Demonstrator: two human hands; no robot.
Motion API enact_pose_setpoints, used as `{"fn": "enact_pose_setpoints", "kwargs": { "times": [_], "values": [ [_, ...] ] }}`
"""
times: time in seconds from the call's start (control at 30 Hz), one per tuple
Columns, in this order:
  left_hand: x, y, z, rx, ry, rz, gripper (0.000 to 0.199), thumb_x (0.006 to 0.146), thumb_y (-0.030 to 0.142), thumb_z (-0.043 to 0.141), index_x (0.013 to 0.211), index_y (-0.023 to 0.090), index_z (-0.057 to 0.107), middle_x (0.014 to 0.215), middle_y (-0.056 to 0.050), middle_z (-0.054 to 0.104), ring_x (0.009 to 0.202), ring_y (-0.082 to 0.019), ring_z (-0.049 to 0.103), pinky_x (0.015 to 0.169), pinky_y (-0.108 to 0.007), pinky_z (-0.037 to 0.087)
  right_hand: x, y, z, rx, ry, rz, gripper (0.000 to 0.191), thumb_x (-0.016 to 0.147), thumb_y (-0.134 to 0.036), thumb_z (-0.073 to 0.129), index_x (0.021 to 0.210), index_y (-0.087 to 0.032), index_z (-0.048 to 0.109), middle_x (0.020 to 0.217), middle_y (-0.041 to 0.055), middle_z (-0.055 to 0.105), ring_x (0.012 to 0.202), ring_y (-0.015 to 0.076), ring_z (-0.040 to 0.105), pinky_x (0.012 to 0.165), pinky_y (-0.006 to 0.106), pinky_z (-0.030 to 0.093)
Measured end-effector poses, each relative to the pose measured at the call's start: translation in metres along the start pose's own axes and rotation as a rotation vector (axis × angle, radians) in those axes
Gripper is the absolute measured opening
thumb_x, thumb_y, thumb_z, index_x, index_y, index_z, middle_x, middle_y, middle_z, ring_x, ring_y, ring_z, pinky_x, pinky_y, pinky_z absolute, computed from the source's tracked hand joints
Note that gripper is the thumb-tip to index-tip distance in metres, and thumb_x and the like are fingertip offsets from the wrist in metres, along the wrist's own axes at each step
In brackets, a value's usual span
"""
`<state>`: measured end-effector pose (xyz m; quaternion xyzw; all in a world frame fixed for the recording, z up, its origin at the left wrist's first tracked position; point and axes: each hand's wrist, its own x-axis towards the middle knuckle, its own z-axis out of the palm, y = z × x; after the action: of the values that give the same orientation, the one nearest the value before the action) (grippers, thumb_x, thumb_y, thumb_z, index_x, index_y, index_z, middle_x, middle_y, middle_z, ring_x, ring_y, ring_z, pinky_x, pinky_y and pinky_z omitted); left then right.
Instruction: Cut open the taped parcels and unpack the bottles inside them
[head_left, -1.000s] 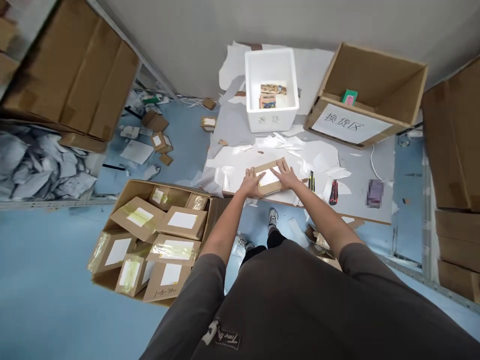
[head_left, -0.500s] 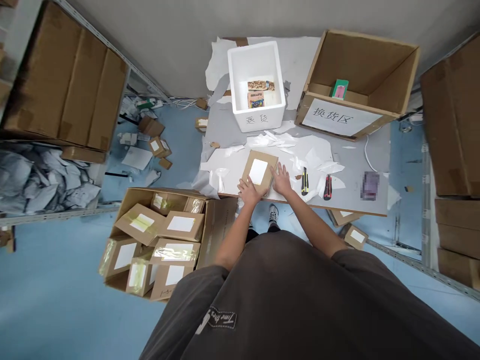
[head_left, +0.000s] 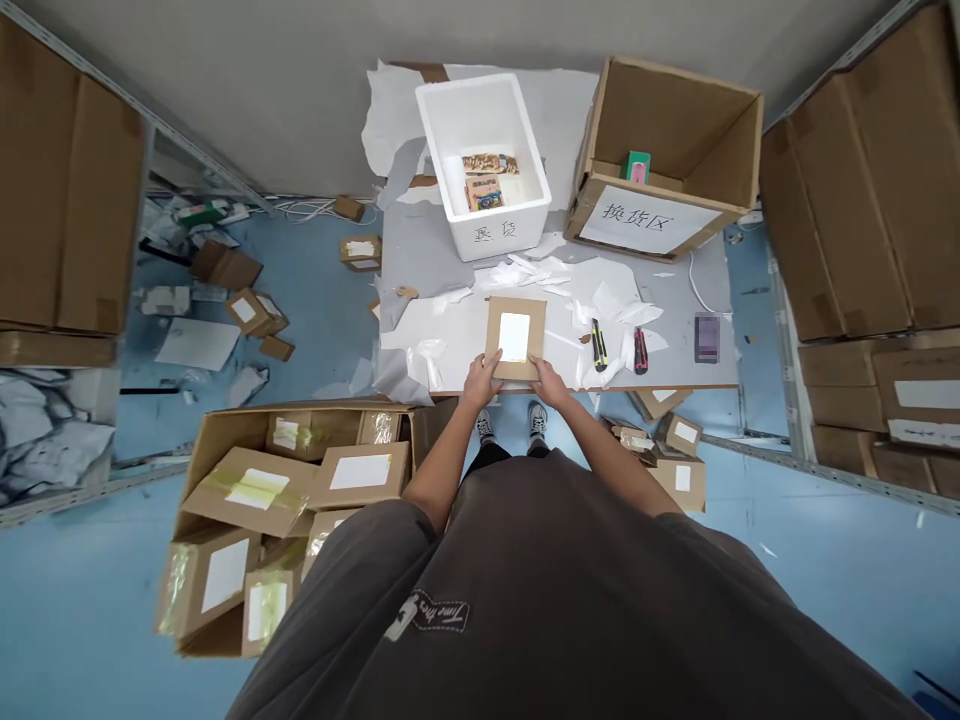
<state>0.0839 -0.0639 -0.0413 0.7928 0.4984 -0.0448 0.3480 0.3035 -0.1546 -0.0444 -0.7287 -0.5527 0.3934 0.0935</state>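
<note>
Two hands, left point(head_left: 481, 381) and right point(head_left: 549, 383), gripping one labeled cardboard box point(head_left: 516, 338) near two box cutters point(head_left: 619, 349).

Far on the surface point(head_left: 679, 335), a white foam bin point(head_left: 501, 240) stands left of an open carton point(head_left: 694, 120) holding a green packet point(head_left: 637, 168); a phone point(head_left: 706, 338) lies at right.

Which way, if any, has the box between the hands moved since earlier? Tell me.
Yes: the box has turned counterclockwise, now nearly square to the table's front edge.
</note>
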Motion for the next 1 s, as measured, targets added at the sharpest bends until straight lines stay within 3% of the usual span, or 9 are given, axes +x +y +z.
{"fn": "enact_pose_setpoints", "kwargs": {
  "times": [0.07,0.17,0.3,0.43,0.6,0.73,0.87,1.0],
  "values": [
    [0.000,0.001,-0.004,-0.008,-0.009,0.016,0.083,0.102,0.033,0.072,0.178,0.024,0.040,0.165,-0.019,0.047,0.155,-0.036,0.048,0.129,-0.048,0.044,-0.001,-0.004,-0.005,0.003,0.024,-0.011,0.089,0.097,-0.019,0.064,0.180,-0.024,0.033,0.162,0.0189,0.058,0.144,0.0343,0.065,0.120,0.052,0.056],
    [-0.001,0.011,-0.023,-0.037,0.022,0.035,0.076,0.102,0.038,0.073,0.173,0.025,0.049,0.157,-0.017,0.054,0.149,-0.033,0.053,0.128,-0.045,0.045,-0.004,-0.010,-0.025,-0.014,0.067,-0.050,0.086,0.100,-0.023,0.061,0.181,-0.025,0.032,0.155,0.0167,0.066,0.139,0.0346,0.067,0.116,0.053,0.058],
    [0.002,0.034,-0.063,-0.105,0.207,0.013,0.067,0.104,0.050,0.071,0.165,0.026,0.059,0.143,-0.015,0.064,0.141,-0.032,0.060,0.124,-0.043,0.048,-0.004,-0.023,-0.070,-0.043,0.133,-0.091,0.067,0.109,-0.037,0.054,0.174,-0.024,0.044,0.141,0.0148,0.077,0.124,0.0371,0.075,0.106,0.053,0.061],
    [0.019,0.052,-0.087,-0.288,0.317,-0.080,0.072,0.101,0.049,0.072,0.167,0.026,0.053,0.142,-0.013,0.070,0.131,-0.032,0.067,0.116,-0.044,0.054,0.010,-0.042,-0.107,-0.087,0.167,-0.018,0.060,0.114,-0.048,0.045,0.167,-0.020,0.051,0.125,0.0151,0.082,0.115,0.0385,0.078,0.101,0.048,0.060],
    [0.045,0.047,-0.080,-0.416,0.304,-0.206,0.077,0.096,0.035,0.073,0.168,0.020,0.053,0.148,-0.018,0.071,0.145,-0.039,0.062,0.123,-0.050,0.049,0.035,-0.061,-0.112,-0.051,0.138,0.092,0.059,0.115,-0.046,0.043,0.165,-0.014,0.049,0.135,0.0203,0.080,0.124,0.0391,0.074,0.100,0.043,0.057],
    [0.051,0.034,-0.074,-0.520,0.318,-0.116,0.074,0.099,0.035,0.068,0.170,0.025,0.050,0.155,-0.012,0.069,0.146,-0.034,0.063,0.125,-0.048,0.049,0.043,-0.066,-0.104,-0.008,0.149,0.097,0.057,0.119,-0.049,0.039,0.165,-0.017,0.048,0.140,0.0194,0.078,0.129,0.0380,0.073,0.102,0.042,0.056],
    [0.040,0.031,-0.074,-0.422,0.429,-0.117,0.074,0.099,0.041,0.072,0.167,0.019,0.052,0.159,-0.018,0.064,0.151,-0.037,0.058,0.128,-0.052,0.047,0.043,-0.064,-0.105,-0.005,0.139,0.126,0.058,0.120,-0.053,0.041,0.168,-0.021,0.046,0.141,0.0176,0.078,0.130,0.0369,0.073,0.103,0.041,0.055],
    [0.009,0.043,-0.060,-0.213,0.579,-0.130,0.066,0.100,0.041,0.071,0.160,0.015,0.060,0.162,-0.023,0.057,0.154,-0.041,0.052,0.130,-0.056,0.044,0.045,-0.065,-0.110,-0.025,0.117,0.158,0.058,0.120,-0.054,0.040,0.167,-0.021,0.047,0.136,0.0179,0.079,0.126,0.0358,0.074,0.100,0.040,0.055]
  ]
}}
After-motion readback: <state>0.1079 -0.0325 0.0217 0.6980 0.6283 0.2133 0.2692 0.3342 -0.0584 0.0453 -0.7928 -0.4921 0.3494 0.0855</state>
